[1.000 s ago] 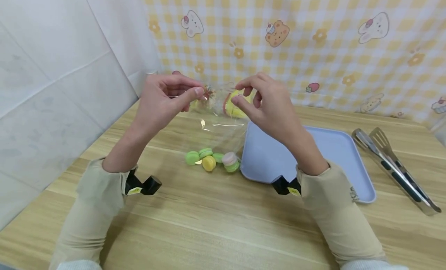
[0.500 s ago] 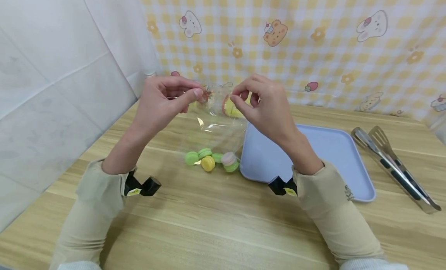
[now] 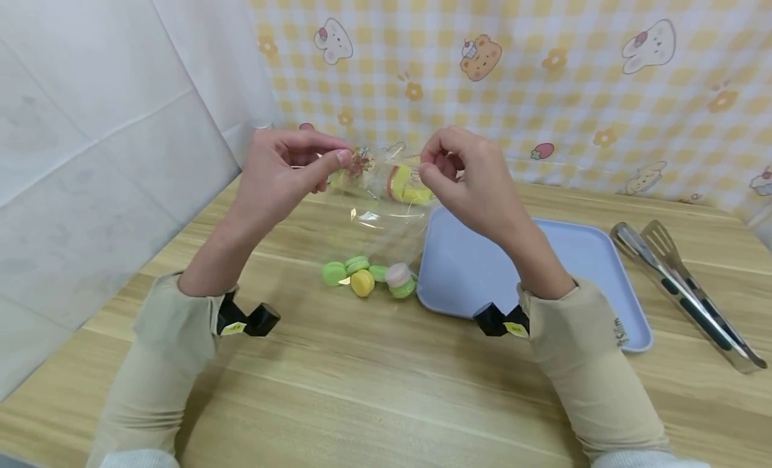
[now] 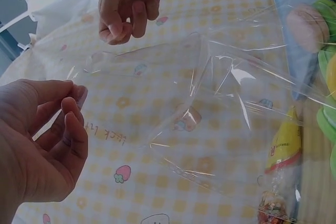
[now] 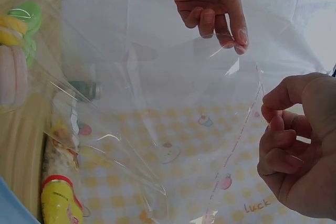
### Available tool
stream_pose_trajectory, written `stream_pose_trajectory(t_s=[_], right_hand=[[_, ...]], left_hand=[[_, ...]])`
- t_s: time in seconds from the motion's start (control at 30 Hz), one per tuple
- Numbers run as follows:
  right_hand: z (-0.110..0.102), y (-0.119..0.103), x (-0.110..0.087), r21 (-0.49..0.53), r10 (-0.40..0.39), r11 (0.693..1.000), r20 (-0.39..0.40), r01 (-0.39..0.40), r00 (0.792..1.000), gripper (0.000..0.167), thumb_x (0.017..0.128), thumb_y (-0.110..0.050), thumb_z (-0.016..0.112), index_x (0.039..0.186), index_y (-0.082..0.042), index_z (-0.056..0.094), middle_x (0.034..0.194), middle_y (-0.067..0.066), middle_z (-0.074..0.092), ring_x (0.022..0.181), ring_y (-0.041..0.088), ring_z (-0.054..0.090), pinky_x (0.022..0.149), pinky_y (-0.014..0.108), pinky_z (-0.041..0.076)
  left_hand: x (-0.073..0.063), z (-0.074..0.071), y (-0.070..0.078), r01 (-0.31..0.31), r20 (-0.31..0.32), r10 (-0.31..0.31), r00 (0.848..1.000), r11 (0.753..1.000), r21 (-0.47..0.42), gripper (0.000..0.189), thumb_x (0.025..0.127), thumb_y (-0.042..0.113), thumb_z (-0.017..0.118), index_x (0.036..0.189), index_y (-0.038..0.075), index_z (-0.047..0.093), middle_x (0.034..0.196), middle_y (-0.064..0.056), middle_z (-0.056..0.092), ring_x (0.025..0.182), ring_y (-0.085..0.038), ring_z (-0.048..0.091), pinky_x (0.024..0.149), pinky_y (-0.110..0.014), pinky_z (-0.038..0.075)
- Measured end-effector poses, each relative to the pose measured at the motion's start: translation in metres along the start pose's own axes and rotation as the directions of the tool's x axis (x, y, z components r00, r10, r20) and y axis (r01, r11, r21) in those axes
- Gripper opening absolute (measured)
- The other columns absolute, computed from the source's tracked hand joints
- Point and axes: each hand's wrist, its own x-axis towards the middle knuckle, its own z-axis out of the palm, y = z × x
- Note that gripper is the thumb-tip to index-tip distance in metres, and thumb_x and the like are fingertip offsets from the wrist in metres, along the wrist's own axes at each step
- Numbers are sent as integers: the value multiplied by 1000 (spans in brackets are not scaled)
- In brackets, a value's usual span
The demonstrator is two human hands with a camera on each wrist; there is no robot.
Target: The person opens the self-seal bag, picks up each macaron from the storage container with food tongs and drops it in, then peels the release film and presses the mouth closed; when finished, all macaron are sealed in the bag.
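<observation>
A clear plastic bag (image 3: pixel 376 240) hangs upright between the hands above the wooden table. Several macarons lie at its bottom: green ones (image 3: pixel 334 274), a yellow one (image 3: pixel 362 283) and a pink one (image 3: pixel 398 275). My left hand (image 3: pixel 268 176) pinches the bag's upper left edge between thumb and fingers. At the upper right, my right hand (image 3: pixel 473 180) pinches the same rim, thumb against curled fingers. In the right wrist view, a strip with faint reddish marks runs along the bag's edge (image 5: pixel 235 145) by the right fingertips.
Behind the bag stands a yellow packet (image 3: pixel 411 186) with a red band. A blue tray (image 3: pixel 573 253) lies to the right, partly under the right forearm. Steel tongs (image 3: pixel 671 285) with a slotted end lie farther right. A checked curtain (image 3: pixel 543 92) backs the table; white sheeting (image 3: pixel 102 119) covers the left.
My right hand first closed its thumb and finger while shifting slightly left, then moved right along the bag's top, pulling the rim tauter. The left hand stays almost still; the macarons stay put.
</observation>
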Motion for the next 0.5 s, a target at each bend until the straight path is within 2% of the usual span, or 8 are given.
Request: stream_pose_trajectory(t_s=[0.27, 0.5], right_hand=[[-7, -1, 0, 66, 104, 992, 16, -105, 994, 13, 85, 2, 49, 78, -3, 58, 71, 6, 49, 60, 15, 41, 55, 24, 32], [-11, 4, 1, 65, 148, 987, 22, -149, 989, 12, 86, 0, 50, 80, -1, 60, 72, 6, 51, 59, 17, 42, 55, 24, 33]], left_hand=[[0, -2, 0, 43, -26, -45, 999, 997, -57, 10, 82, 11, 72, 87, 3, 75, 70, -5, 65, 49, -18, 45, 45, -24, 31], [2, -3, -3, 53, -22, -56, 998, 991, -123, 9, 81, 8, 73, 86, 2, 75, 77, -7, 67, 48, -18, 44, 48, -24, 33]])
